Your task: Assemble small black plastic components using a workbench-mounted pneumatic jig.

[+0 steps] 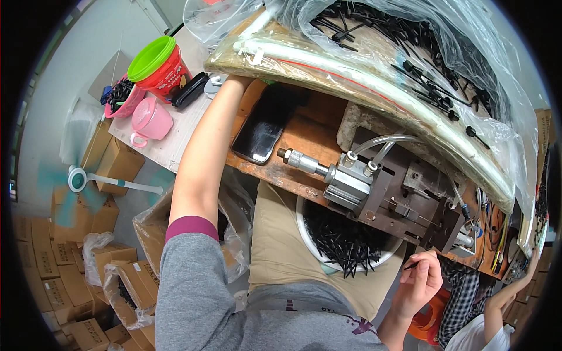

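Observation:
My left arm stretches up and away; my left hand point(233, 83) goes under the edge of a raised wooden tray point(374, 88) lined with clear plastic and strewn with small black plastic pins point(436, 76), so its fingers are hidden. My right hand point(420, 281) is low at the right, pinching one thin black pin point(411, 266) next to a metal press fixture point(404, 199) with an air cylinder point(345, 178). Below the fixture a white bowl point(304, 231) holds several black pins.
A dark phone point(260, 131) lies on the worn wooden bench. At the left stand a red tub with a green lid point(157, 67), a pink cup point(151, 120) and a fan point(79, 178). Cardboard boxes point(70, 263) pile on the floor. Another person's arm point(509, 292) shows at lower right.

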### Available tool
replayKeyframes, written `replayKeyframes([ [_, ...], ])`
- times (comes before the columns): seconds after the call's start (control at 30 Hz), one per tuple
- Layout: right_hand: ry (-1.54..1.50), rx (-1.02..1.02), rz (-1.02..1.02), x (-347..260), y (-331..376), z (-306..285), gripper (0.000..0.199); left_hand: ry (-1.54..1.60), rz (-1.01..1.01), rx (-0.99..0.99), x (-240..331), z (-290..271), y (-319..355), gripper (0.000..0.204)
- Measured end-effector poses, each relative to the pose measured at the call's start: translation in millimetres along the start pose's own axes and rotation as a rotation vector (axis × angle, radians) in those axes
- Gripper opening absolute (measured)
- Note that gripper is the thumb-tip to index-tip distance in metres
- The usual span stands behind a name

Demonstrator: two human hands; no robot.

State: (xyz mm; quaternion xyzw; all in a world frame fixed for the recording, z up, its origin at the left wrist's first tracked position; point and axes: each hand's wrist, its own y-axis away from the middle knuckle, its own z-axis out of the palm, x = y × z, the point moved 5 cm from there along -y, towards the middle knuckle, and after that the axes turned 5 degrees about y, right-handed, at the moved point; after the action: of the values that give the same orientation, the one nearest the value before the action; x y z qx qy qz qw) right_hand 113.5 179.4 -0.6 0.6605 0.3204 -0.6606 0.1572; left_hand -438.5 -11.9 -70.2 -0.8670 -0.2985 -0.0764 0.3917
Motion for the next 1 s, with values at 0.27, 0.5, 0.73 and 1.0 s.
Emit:
replayKeyframes([
  [0.27,-0.045,-0.024,0.005,4.7,-1.3,-3.1,0.024,-0.044,-0.034,0.07,19.4,-8.3,17.7,0.054],
  [0.5,-0.086,-0.068,0.038,12.1,6.6,2.4,0.026,0.433,-0.367,0.436,12.6,-53.1,38.2,0.032],
  [0.73,-0.317,-0.09,0.211,19.9,17.5,8.4,0.016,0.827,-0.703,0.428,100.6,-109.3,103.0,0.029],
  [1.0,-0.378,-0.067,0.32,25.8,-5.7,15.3,0.026,1.17,-0.601,-0.207,291.9,-129.9,151.7,0.062],
])
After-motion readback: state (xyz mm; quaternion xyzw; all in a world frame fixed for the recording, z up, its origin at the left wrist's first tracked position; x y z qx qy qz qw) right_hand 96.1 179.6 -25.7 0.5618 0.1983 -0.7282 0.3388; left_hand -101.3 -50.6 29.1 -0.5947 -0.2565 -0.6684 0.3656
